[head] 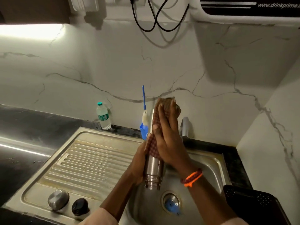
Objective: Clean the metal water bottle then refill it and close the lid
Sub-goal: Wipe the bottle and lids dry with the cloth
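- Right hand (168, 140) lies flat w/ fingers straight, pressing a checked cloth (152, 146) against the side of the metal water bottle (154, 169); grip here is apart, a press rather than a clamp
- Left hand (141, 161) sits behind/under the bottle, mostly hidden; fingers seem curled round the body, so that grip reads as clamped on the bottle, steadying it against the right hand's push
- Bottle held mouth-down, threaded neck toward the camera, base up & away under the cloth, tilted over the sink basin (215, 166); prob. so leftover water drains into the basin, not onto the desk
- Cloth wraps the upper part & base, bare steel shows lower down; judged: outside being wiped, refill & lid not yet done
- Lid parts: a steel cap (58, 200) & a dark round cap (80, 206) sit side by side on the ribbed drainboard (90, 161), well apart from the bottle, in easy reach for closing
- Just behind the hands: tap (185, 127) to the right, blue holder (144, 131) w/ a bottle brush (143, 101) to the left; bottle base is near both, so little room to swing upward
- Open room is toward the drainboard & down into the basin; drain (171, 202) shows something blue in it
- Black tray (253, 207) at the basin's right edge narrows that side
- Plastic water bottle (103, 116) stands on the dark desk (24, 127) by the wall, clear of the work
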